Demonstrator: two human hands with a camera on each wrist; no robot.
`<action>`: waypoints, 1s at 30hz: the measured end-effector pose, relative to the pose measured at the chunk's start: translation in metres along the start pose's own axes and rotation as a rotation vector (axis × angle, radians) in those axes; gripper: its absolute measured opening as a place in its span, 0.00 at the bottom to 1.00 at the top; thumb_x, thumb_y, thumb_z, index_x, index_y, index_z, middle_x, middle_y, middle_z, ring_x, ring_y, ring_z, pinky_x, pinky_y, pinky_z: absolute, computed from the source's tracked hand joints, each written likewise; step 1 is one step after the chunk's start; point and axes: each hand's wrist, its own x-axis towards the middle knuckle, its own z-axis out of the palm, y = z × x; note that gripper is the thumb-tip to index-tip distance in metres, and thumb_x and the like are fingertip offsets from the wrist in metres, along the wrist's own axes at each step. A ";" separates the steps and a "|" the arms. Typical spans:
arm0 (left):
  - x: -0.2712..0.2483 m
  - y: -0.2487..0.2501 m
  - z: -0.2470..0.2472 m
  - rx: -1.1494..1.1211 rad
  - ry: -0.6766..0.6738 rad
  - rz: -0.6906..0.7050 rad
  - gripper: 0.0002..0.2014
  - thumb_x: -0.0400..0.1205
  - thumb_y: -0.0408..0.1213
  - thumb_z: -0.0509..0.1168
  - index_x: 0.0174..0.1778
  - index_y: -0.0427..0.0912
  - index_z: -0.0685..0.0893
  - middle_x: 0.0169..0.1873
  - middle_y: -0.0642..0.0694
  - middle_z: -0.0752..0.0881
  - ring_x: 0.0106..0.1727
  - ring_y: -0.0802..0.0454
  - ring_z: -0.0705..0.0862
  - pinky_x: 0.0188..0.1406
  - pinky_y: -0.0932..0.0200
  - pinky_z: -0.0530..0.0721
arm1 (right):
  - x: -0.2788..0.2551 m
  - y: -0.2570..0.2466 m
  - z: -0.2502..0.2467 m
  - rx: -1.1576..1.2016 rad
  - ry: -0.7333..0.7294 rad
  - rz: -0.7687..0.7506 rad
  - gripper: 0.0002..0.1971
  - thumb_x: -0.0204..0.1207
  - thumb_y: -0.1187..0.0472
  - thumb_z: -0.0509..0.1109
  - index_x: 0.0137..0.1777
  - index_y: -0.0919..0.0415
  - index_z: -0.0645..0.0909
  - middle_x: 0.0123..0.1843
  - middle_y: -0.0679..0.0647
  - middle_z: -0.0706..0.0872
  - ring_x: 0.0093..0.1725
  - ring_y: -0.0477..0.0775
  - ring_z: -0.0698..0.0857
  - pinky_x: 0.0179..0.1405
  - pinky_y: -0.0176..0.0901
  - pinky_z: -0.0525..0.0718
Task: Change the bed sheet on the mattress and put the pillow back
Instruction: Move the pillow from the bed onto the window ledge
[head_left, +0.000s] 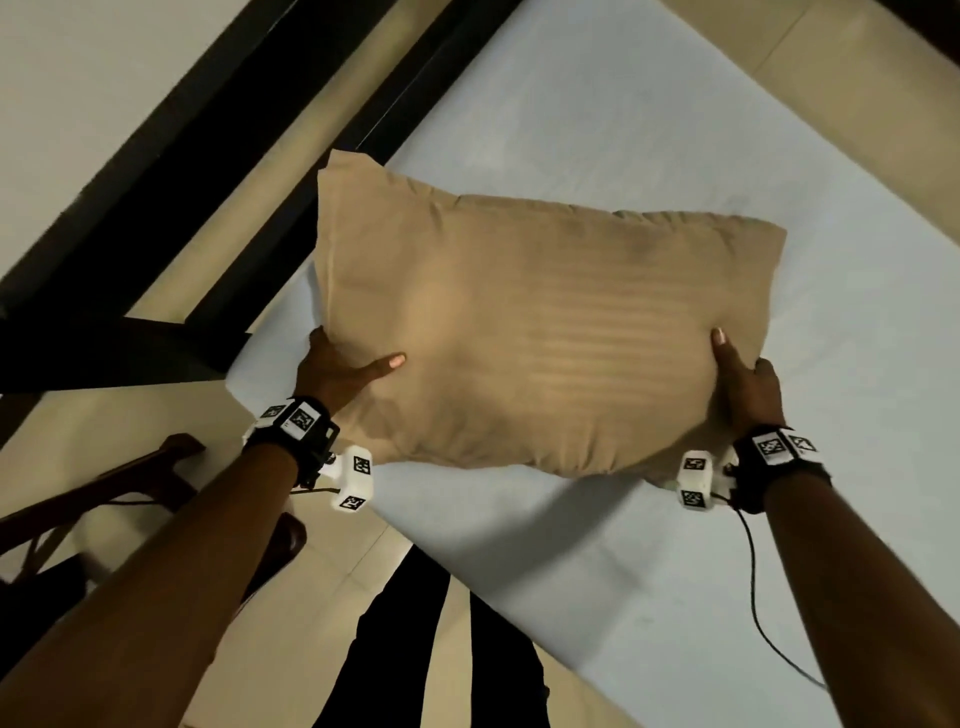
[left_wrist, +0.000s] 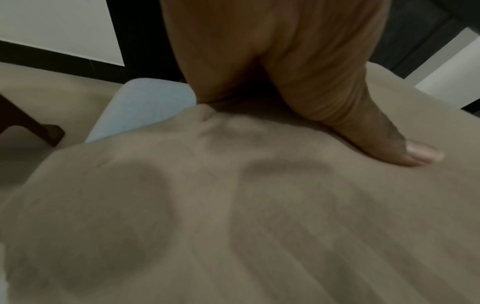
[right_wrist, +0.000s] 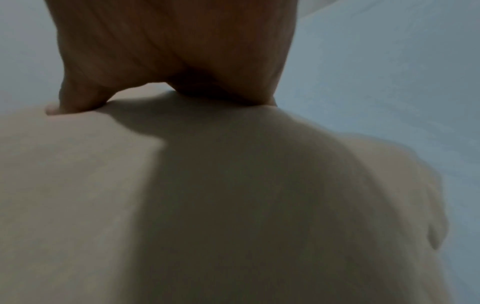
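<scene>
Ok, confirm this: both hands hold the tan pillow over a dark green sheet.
Wrong colour. Both the left hand and right hand hold the tan pillow, but the sheet is pale blue, as the head view shows.

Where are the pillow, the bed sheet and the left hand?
pillow (head_left: 545, 332), head view, middle of its top face.
bed sheet (head_left: 649, 135), head view, bare stretch beyond the pillow.
left hand (head_left: 343, 371), head view, back of the hand.

Under me runs a beige tiled floor (head_left: 363, 566), its pale grout lines faint in the dim, warm light. Off to my left, a dark wooden chair (head_left: 104, 493) stands on the tiles. Beyond it, a white wall (head_left: 93, 78) meets the floor along a black skirting band (head_left: 171, 156). A second dark band (head_left: 332, 171) runs alongside it.
</scene>
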 end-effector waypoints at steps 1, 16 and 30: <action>-0.001 0.002 -0.002 -0.006 0.007 -0.009 0.58 0.58 0.61 0.86 0.81 0.43 0.67 0.75 0.45 0.78 0.74 0.43 0.78 0.73 0.52 0.77 | -0.001 0.001 -0.002 0.001 -0.016 -0.008 0.48 0.65 0.25 0.73 0.77 0.58 0.77 0.72 0.56 0.82 0.67 0.59 0.81 0.64 0.48 0.75; -0.119 0.087 -0.059 0.040 0.051 0.142 0.49 0.49 0.65 0.88 0.65 0.45 0.86 0.59 0.47 0.90 0.60 0.45 0.88 0.63 0.49 0.87 | -0.173 0.004 -0.056 0.480 0.152 0.013 0.29 0.58 0.44 0.88 0.54 0.62 0.90 0.48 0.52 0.94 0.48 0.53 0.92 0.55 0.52 0.91; -0.282 0.171 -0.110 0.153 -0.115 0.465 0.53 0.42 0.74 0.83 0.60 0.47 0.87 0.54 0.48 0.91 0.54 0.46 0.90 0.58 0.46 0.90 | -0.379 0.063 -0.241 0.816 0.409 0.033 0.25 0.56 0.44 0.89 0.48 0.60 0.91 0.46 0.54 0.94 0.49 0.63 0.93 0.54 0.63 0.91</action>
